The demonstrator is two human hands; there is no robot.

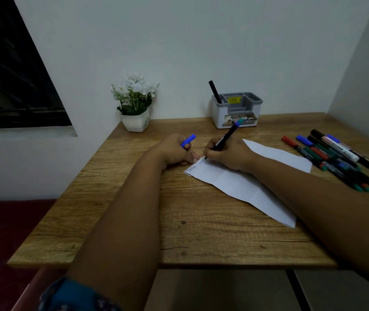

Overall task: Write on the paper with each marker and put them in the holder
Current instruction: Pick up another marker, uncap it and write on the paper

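A creased white paper [242, 187] lies on the wooden table [134, 221], with a few small written words near its far left corner. My right hand [228, 153] grips a black marker with a blue end [226, 138], its tip touching the paper at that corner. My left hand [176, 151] rests on the table at the paper's corner and holds the blue cap [188, 140]. A white and grey holder [237, 111] stands at the back against the wall, with one black marker [215, 92] upright in its left compartment.
Several markers [334, 156] with red, blue, green and black caps lie in a loose pile at the right of the table. A white pot of white flowers [135, 104] stands at the back left corner. Walls close the back and right sides.
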